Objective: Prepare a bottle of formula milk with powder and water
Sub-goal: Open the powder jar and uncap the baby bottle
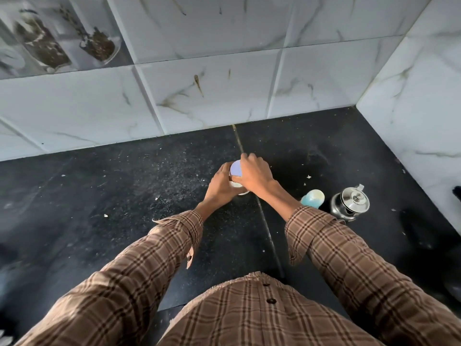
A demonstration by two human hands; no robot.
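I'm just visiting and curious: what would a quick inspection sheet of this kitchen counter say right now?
Surface: dark stone counter, dusted with pale specks and crumbs.
Job's things: white container with a lilac lid at centre; baby bottle and steel kettle standing to its right.
Clutter: nothing seen beyond the crumbs.
Grippers: left hand steadies the container's side; right hand grips the lid from above.
Cables: nothing seen.
Surroundings: marbled white wall tiles behind and at right, one with a printed picture of jars.
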